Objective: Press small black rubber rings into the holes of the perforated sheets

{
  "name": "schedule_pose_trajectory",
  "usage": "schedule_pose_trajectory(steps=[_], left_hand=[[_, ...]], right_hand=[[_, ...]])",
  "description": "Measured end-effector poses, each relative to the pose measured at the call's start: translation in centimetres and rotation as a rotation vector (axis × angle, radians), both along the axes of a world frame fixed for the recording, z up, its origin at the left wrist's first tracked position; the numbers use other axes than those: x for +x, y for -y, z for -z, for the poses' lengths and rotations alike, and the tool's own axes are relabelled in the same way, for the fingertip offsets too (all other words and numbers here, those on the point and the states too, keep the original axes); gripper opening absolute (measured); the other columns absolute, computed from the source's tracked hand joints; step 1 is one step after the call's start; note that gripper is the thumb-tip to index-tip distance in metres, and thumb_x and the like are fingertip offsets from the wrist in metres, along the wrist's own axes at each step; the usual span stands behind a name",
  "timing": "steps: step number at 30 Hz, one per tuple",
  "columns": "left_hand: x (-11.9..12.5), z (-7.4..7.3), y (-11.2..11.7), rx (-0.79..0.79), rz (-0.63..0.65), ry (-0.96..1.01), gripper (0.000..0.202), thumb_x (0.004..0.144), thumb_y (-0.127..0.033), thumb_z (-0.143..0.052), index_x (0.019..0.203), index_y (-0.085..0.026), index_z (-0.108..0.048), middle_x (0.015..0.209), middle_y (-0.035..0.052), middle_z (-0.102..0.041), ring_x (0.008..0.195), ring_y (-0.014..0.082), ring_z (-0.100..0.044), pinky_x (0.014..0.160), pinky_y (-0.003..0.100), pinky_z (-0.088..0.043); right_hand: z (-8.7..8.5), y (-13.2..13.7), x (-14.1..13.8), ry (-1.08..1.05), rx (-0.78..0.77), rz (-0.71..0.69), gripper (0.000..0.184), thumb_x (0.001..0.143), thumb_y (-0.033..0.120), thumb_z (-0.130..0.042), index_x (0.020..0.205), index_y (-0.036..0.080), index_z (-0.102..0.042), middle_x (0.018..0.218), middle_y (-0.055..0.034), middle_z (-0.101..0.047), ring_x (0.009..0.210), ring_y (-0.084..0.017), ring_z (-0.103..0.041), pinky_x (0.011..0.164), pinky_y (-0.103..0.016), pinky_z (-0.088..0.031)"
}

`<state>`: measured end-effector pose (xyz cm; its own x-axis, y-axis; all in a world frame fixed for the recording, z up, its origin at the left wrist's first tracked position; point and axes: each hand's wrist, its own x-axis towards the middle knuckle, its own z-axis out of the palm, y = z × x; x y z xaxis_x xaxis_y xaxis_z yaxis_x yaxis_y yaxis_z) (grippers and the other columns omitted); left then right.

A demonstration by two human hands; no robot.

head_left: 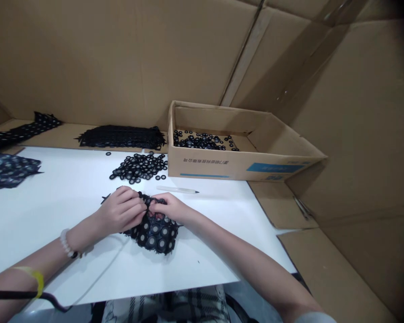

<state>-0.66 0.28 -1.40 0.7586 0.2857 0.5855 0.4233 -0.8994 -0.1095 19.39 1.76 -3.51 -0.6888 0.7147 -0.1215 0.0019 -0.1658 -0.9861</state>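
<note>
My left hand [121,209] and my right hand [171,207] meet over a black perforated rubber sheet [155,233] studded with round rings, and their fingers pinch its upper edge. The sheet sags below my hands onto the white board [54,215]. Just above my hands, a pile of loose black rubber rings [138,167] lies on the board. A white pen-like tool with a dark tip [177,189] lies closest to my right hand. Part of the sheet is hidden behind my fingers.
An open cardboard box [202,165] holds several black rings [202,141] at the back right. Stacked black sheet scraps [121,137] lie behind the board, with more at the left [8,170]. Cardboard panels [353,112] wall the right side and back.
</note>
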Motion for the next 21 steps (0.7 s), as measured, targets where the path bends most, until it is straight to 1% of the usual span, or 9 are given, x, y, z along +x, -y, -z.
schedule_pose_trajectory(steps=[2, 4, 6, 9, 11, 13, 16, 18, 21], left_hand=[[0.0, 0.1, 0.0, 0.047, 0.024, 0.014, 0.012, 0.081, -0.011, -0.058, 0.088, -0.02, -0.057, 0.074, 0.001, -0.067, 0.072, 0.0184, -0.053, 0.07, 0.034, -0.042], [0.1, 0.1, 0.1, 0.009, 0.008, 0.018, 0.01, 0.081, -0.011, -0.057, 0.085, -0.02, -0.057, 0.074, 0.0012, -0.066, 0.073, 0.0186, -0.052, 0.07, 0.034, -0.042], [0.2, -0.1, 0.1, -0.159, -0.084, 0.017, 0.009, 0.084, -0.013, -0.052, 0.08, -0.02, -0.057, 0.071, 0.0016, -0.063, 0.074, 0.0188, -0.051, 0.07, 0.033, -0.041], [0.3, -0.5, 0.1, -0.518, -0.238, 0.045, 0.021, 0.09, -0.019, -0.042, 0.074, -0.018, -0.055, 0.068, 0.0024, -0.057, 0.075, 0.0185, -0.05, 0.067, 0.031, -0.04], [0.3, -0.7, 0.1, -0.693, -0.264, 0.084, 0.027, 0.092, -0.024, -0.039, 0.071, -0.018, -0.054, 0.07, 0.0025, -0.055, 0.073, 0.0177, -0.049, 0.066, 0.029, -0.041], [0.4, -0.9, 0.1, -0.799, -0.248, 0.11, 0.03, 0.093, -0.027, -0.037, 0.07, -0.017, -0.053, 0.072, 0.0024, -0.054, 0.073, 0.017, -0.049, 0.066, 0.028, -0.041], [0.5, -1.2, 0.2, -0.86, -0.224, 0.091, 0.032, 0.094, -0.028, -0.035, 0.069, -0.018, -0.052, 0.072, 0.0023, -0.052, 0.074, 0.0172, -0.049, 0.067, 0.028, -0.04], [0.6, -1.5, 0.2, -0.851, -0.223, 0.047, 0.033, 0.095, -0.029, -0.035, 0.069, -0.018, -0.051, 0.072, 0.0025, -0.052, 0.075, 0.0179, -0.048, 0.068, 0.029, -0.039], [0.7, -2.0, 0.3, -0.819, -0.208, -0.049, 0.032, 0.094, -0.03, -0.036, 0.068, -0.018, -0.051, 0.069, 0.0024, -0.052, 0.075, 0.019, -0.046, 0.069, 0.03, -0.038]], right_hand=[[0.0, 0.2, -0.1, 0.013, 0.029, 0.007, 0.01, 0.071, 0.016, -0.052, 0.063, 0.015, -0.057, 0.062, 0.0027, -0.057, 0.053, -0.009, -0.047, 0.053, -0.021, -0.038], [0.1, 0.3, -0.2, 0.033, 0.064, 0.028, 0.011, 0.072, 0.015, -0.05, 0.064, 0.015, -0.057, 0.061, 0.003, -0.056, 0.054, -0.009, -0.047, 0.053, -0.02, -0.038], [0.1, 0.4, -0.3, 0.062, 0.084, 0.085, 0.012, 0.075, 0.019, -0.051, 0.064, 0.016, -0.055, 0.059, 0.0034, -0.054, 0.053, -0.009, -0.047, 0.053, -0.02, -0.038], [0.2, 0.6, -0.5, 0.107, 0.062, 0.178, 0.017, 0.078, 0.03, -0.056, 0.068, 0.017, -0.053, 0.057, 0.0044, -0.051, 0.052, -0.009, -0.045, 0.05, -0.021, -0.036], [0.1, 0.8, -0.6, 0.118, 0.077, 0.198, 0.023, 0.074, 0.037, -0.064, 0.068, 0.017, -0.054, 0.058, 0.005, -0.05, 0.054, -0.009, -0.044, 0.051, -0.021, -0.035], [0.0, 1.2, -0.7, 0.12, 0.111, 0.181, 0.029, 0.068, 0.04, -0.071, 0.064, 0.017, -0.054, 0.059, 0.0053, -0.048, 0.057, -0.009, -0.042, 0.054, -0.021, -0.034], [0.0, 1.5, -0.7, 0.13, 0.122, 0.158, 0.034, 0.064, 0.038, -0.073, 0.055, 0.016, -0.049, 0.058, 0.0058, -0.043, 0.058, -0.009, -0.039, 0.055, -0.021, -0.032], [0.1, 1.6, -0.7, 0.135, 0.114, 0.174, 0.034, 0.063, 0.035, -0.073, 0.053, 0.016, -0.046, 0.057, 0.0064, -0.04, 0.058, -0.008, -0.037, 0.055, -0.021, -0.03], [0.3, 1.5, -0.7, 0.129, 0.098, 0.186, 0.03, 0.064, 0.032, -0.07, 0.054, 0.016, -0.047, 0.056, 0.0067, -0.04, 0.058, -0.008, -0.037, 0.055, -0.021, -0.03]])
